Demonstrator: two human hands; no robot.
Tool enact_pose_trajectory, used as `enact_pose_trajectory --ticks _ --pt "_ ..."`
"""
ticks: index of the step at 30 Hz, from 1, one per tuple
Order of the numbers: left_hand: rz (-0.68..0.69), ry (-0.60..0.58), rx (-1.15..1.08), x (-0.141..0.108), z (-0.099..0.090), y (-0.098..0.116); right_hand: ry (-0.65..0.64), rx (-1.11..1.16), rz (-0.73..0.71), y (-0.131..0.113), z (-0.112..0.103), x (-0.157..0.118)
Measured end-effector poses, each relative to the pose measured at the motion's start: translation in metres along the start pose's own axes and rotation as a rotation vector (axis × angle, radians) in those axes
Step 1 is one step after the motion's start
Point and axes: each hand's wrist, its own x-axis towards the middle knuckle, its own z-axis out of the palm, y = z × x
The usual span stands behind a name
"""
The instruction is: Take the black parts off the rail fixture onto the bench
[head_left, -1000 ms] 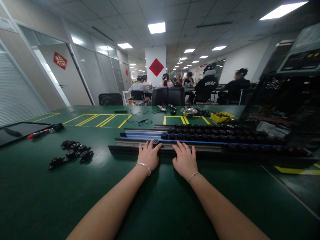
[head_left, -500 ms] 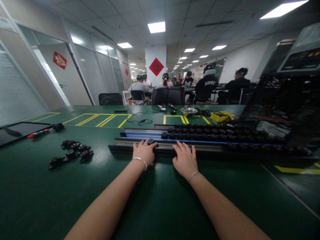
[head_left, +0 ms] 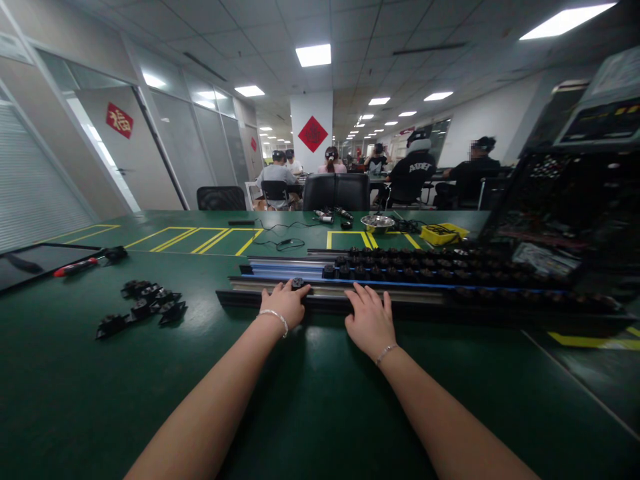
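Across the front of the green table lies a long black rail (head_left: 330, 303) with a pale metal channel. My left hand (head_left: 283, 307) is closed on a small black part (head_left: 298, 283) at that channel, thumb and index finger on either side of it. Farther right, my right hand (head_left: 370, 317) rests on the rail's near edge, fingers apart and stretched forward, holding nothing. Rows of similar black parts (head_left: 380, 272) fill the right stretch of the rails behind, and more sit in the front rail's right end. What lies under my fingertips is hidden.
Loose black parts (head_left: 143, 307) lie in a cluster at left, near a red-handled tool (head_left: 75, 267) and a dark tray (head_left: 40, 260). Behind the rails stand a metal bowl (head_left: 377, 223) and a yellow basket (head_left: 443, 233). A dark rack (head_left: 555, 193) rises at right. People sit farther back.
My left hand has shifted slightly left along the front rail, and the small black part has moved left with it. My right hand has stayed in place.
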Motion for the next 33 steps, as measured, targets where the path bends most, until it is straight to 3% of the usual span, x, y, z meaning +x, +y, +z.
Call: enact_pose_trajectory --ticks 15,33 --pt "-0.042 -0.091 -0.025 0.001 -0.007 -0.008 0.004 -0.007 -0.006 0.000 0.000 -0.001" --pt "-0.059 -0.097 -0.022 0.004 -0.013 -0.024 0.006 -0.002 -0.006 0.000 0.000 0.000"
